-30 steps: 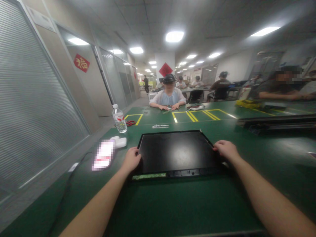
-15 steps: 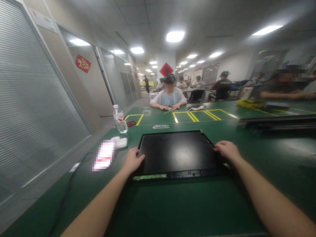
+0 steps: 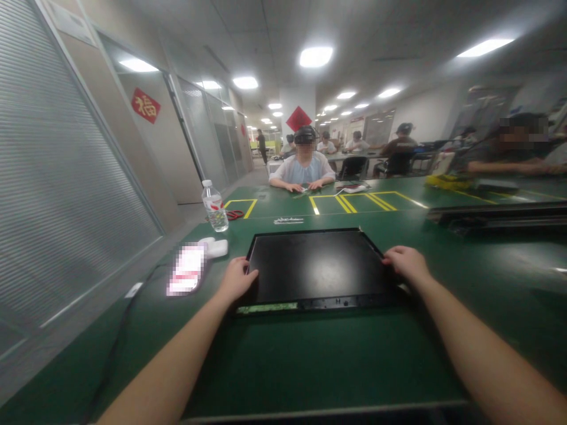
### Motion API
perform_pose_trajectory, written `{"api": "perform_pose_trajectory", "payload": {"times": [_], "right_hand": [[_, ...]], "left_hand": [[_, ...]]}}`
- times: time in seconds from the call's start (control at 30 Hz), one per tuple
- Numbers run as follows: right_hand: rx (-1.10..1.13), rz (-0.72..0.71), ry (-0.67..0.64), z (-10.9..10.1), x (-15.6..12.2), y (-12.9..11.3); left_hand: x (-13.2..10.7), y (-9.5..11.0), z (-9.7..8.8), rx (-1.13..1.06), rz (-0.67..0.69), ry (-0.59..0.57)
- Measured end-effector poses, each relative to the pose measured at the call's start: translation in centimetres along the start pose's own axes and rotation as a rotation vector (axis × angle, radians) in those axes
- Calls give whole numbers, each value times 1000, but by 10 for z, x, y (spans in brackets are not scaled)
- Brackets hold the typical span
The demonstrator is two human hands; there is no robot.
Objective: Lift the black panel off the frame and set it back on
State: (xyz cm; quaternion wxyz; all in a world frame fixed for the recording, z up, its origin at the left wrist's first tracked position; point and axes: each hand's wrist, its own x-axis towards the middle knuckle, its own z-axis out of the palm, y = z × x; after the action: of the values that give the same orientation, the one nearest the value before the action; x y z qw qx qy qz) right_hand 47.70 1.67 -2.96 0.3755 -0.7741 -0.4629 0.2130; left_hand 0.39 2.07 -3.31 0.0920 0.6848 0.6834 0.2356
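Note:
A black flat screen panel (image 3: 316,268) lies face up on the green table (image 3: 328,360) in front of me. Its dark frame is thin, and a green circuit strip shows along the near edge at the left. My left hand (image 3: 237,278) grips the panel's left edge, thumb on top and fingers curled around the side. At the opposite edge, my right hand (image 3: 406,264) is closed on the frame near its upper right part. The undersides of both grips are hidden.
Left of the panel are a bright, blurred-out phone-like object (image 3: 186,268), a white device (image 3: 216,247), a water bottle (image 3: 215,206) and red-handled scissors (image 3: 234,215). A black cable (image 3: 116,348) runs along the left side. Long dark bars (image 3: 500,217) lie at right. A person (image 3: 303,165) sits opposite.
The whole view has tilted slightly downward, so the table and panel appear a little higher. Both hands keep their hold on the panel's sides.

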Motion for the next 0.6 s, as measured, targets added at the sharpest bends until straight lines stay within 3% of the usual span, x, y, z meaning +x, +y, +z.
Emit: {"api": "perform_pose_trajectory", "payload": {"times": [0.4,0.6], "right_hand": [[-102,-57,44,1,-9,-7],[-110,-85,42,1,-5,-1]], "left_hand": [[-1,-2,2,76,78,3],[-2,-1,-5,61,76,11]]}}
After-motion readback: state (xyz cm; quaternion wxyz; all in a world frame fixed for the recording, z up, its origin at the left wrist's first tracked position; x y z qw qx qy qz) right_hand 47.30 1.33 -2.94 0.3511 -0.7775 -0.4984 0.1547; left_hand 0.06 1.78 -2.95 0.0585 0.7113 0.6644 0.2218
